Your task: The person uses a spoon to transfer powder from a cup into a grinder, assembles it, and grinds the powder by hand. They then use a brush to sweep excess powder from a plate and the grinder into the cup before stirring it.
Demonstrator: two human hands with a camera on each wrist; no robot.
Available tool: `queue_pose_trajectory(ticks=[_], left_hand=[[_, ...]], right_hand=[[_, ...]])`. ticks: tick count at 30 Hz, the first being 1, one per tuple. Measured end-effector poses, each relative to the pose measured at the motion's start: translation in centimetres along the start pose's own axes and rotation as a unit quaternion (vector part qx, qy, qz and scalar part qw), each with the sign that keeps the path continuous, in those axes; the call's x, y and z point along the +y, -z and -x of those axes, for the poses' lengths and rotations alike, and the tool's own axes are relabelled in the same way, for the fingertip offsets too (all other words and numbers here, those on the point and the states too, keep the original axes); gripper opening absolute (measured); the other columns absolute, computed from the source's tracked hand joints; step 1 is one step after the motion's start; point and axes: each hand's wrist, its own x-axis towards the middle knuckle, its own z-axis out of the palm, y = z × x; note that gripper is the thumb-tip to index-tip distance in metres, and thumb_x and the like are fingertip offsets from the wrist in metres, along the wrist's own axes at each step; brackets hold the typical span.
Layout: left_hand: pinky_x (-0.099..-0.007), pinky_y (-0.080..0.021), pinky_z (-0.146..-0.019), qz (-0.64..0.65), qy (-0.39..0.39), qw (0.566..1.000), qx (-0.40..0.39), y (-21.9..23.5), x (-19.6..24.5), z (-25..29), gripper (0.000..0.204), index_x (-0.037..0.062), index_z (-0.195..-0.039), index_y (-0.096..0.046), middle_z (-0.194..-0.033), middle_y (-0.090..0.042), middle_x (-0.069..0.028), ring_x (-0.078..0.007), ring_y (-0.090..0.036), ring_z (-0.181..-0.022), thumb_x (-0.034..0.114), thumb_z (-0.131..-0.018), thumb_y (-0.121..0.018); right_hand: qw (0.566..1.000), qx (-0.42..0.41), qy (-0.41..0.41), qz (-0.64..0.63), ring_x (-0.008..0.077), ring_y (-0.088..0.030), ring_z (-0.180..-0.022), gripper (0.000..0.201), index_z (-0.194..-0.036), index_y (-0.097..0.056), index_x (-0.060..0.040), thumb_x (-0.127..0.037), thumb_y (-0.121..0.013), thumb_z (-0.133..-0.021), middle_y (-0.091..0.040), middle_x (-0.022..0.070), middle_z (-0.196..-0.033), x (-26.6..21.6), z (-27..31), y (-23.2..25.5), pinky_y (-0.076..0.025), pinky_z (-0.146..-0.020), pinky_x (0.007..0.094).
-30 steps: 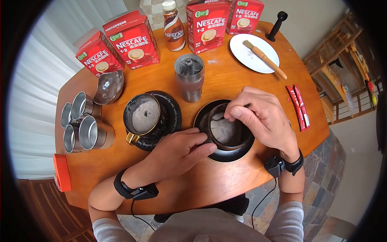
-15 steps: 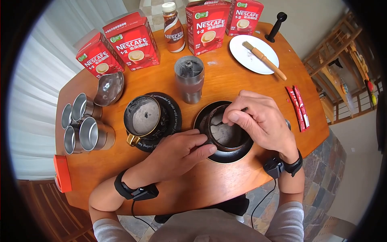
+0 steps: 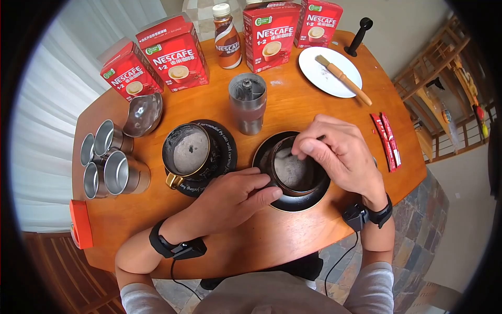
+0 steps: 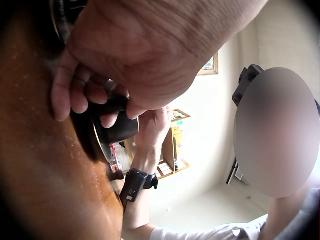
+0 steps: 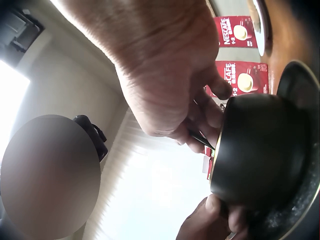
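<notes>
In the head view my left hand (image 3: pixel 235 196) lies at the near left side of a dark cup (image 5: pixel 265 150). Its thumb and fingers pinch the cup's black handle (image 4: pixel 116 106), as the left wrist view shows. The cup stands on a black saucer (image 3: pixel 299 203) and holds greyish-brown powder (image 3: pixel 291 170). Over its rim, my right hand (image 3: pixel 337 152) pinches a thin black spoon (image 5: pixel 202 140) that dips inside; its lower end is hidden. To the left, a second cup with a gold handle (image 3: pixel 174 181) holds similar powder (image 3: pixel 189 152) on a black lettered saucer (image 3: pixel 225 149).
Behind the cups stands a metal grinder (image 3: pixel 247 104). Several steel cups (image 3: pixel 137 175) and a glossy bowl (image 3: pixel 144 115) are at left. Red Nescafe boxes (image 3: pixel 175 57) and a bottle (image 3: pixel 227 39) line the back. At right are a brush (image 3: pixel 342 78) on a white plate (image 3: pixel 308 63) and red sachets (image 3: pixel 388 141).
My right hand shifts slightly left over the cup, then back right, moving the spoon in the powder. The left hand stays on the handle.
</notes>
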Motion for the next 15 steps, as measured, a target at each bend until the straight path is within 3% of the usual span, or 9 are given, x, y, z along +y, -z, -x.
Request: queue_pose_trajectory(ticks=[15], left_hand=[[-0.0382, -0.046, -0.073, 0.003, 0.002, 1.0, 0.003, 0.01, 0.06, 0.03, 0.031, -0.0019, -0.092, -0.062, -0.086, -0.057, -0.0127, -0.0255, -0.055, -0.079, 0.026, -0.107, -0.064]], right_hand=[[0.997, -0.059, -0.025, -0.032, 0.0321, -0.066, -0.08, 0.018, -0.095, -0.074, -0.003, -0.019, -0.067, -0.101, -0.069, 0.0127, -0.083, -0.45, 0.15, 0.54, -0.053, -0.071, 0.0414]])
